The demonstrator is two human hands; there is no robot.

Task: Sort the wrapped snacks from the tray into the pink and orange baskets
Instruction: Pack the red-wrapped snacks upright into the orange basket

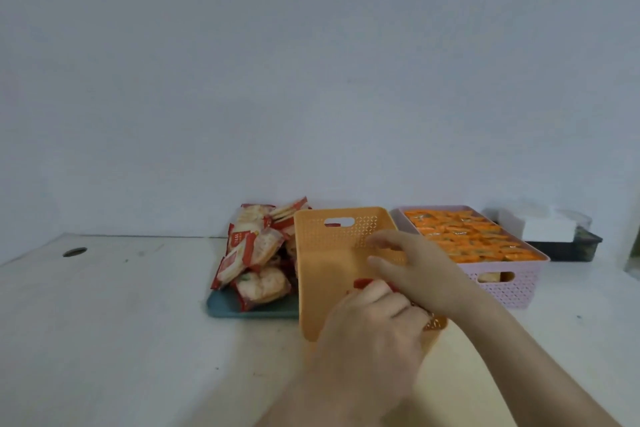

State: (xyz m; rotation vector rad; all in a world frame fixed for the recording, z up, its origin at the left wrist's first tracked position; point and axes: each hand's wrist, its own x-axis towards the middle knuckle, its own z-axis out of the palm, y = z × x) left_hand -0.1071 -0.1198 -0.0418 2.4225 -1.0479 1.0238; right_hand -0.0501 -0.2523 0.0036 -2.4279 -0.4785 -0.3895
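The orange basket [332,253] stands in the middle of the table, its mesh end wall facing me. My left hand [374,319] is closed on a red-wrapped snack [363,283] over the basket's near part. Just above it, my right hand [412,263] reaches into the basket with curled fingers held apart, and I see nothing between them. A pile of red-and-white wrapped snacks [256,260] lies on the blue-grey tray [221,308] left of the basket. The pink basket [512,288] on the right is full of orange-wrapped snacks [474,236].
A black tray with a white box [554,229] sits behind the pink basket at the far right. A round cable hole [74,252] is in the white table at the far left. A plain wall rises right behind the table.
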